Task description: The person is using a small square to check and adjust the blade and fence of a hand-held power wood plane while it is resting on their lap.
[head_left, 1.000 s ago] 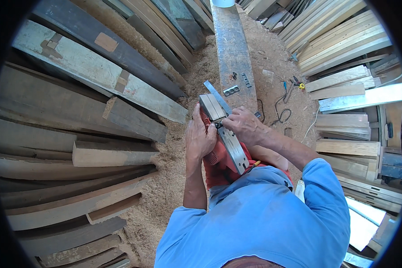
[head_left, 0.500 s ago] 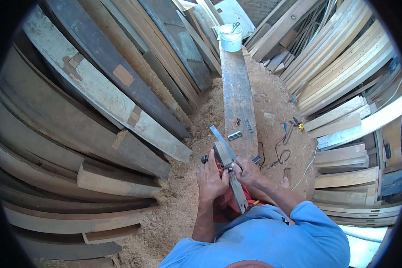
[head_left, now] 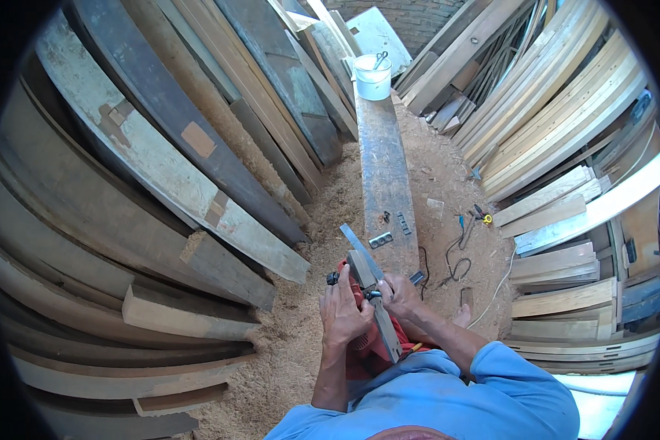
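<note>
A red electric hand planer (head_left: 373, 339) lies on my lap, its two-part grey sole facing up. Around its left side is my left hand (head_left: 343, 312), closed on the body, with the thumb near the gap between the sole plates. A black knob (head_left: 333, 279) sticks out beside those fingers. My right hand (head_left: 402, 295) is closed at the planer's middle, against the lower end of a narrow bluish metal strip (head_left: 356, 242). That strip slants forward past the front of the sole. My fingers partly hide the gap and the strip's end.
A long plank bench (head_left: 385, 158) runs ahead, bearing small metal parts (head_left: 380, 240) and a white bucket (head_left: 374, 79) with scissors. Boards (head_left: 198, 194) lean along the left and more timber (head_left: 565, 213) is stacked right. Sawdust covers the floor; a dark cord (head_left: 460, 257) lies right.
The whole view has shifted slightly, with the bench and bucket lower and further left. Both hands stay on the planer, the right one having moved only a little.
</note>
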Action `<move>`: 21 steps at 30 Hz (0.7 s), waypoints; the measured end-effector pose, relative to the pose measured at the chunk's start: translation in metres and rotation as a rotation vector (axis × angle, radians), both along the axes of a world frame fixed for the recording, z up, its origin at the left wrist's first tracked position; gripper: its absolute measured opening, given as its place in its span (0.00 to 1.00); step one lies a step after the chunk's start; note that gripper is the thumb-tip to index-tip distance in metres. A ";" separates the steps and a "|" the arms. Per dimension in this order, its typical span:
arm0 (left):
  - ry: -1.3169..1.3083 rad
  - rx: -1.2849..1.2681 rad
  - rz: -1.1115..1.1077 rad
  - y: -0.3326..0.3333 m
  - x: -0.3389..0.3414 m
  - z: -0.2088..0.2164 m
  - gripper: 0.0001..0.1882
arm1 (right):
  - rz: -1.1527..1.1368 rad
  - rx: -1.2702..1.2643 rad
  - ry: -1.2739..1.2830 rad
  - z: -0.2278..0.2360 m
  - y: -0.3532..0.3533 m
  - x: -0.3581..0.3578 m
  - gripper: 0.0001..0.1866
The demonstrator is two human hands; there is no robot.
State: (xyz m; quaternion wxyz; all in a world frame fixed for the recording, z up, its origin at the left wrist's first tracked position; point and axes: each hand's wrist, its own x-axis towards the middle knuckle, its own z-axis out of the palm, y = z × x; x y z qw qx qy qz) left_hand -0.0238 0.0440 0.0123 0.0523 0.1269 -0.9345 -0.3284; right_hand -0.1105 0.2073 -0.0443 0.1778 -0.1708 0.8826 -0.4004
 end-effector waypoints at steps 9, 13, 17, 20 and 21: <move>-0.090 0.239 0.099 -0.008 -0.001 0.018 0.52 | 0.329 0.062 0.069 0.056 0.011 0.002 0.10; -0.057 0.230 0.109 -0.012 -0.001 0.009 0.50 | 0.321 0.139 0.221 0.048 0.017 0.004 0.11; -0.092 0.207 0.105 -0.013 -0.001 0.006 0.49 | 0.430 0.163 0.365 0.042 0.023 -0.008 0.09; -0.041 0.215 0.083 -0.012 0.000 0.000 0.49 | 0.455 0.137 0.496 0.038 0.029 -0.010 0.08; -0.047 0.226 0.081 -0.013 0.001 -0.001 0.49 | 0.457 0.148 0.513 0.036 0.028 -0.010 0.08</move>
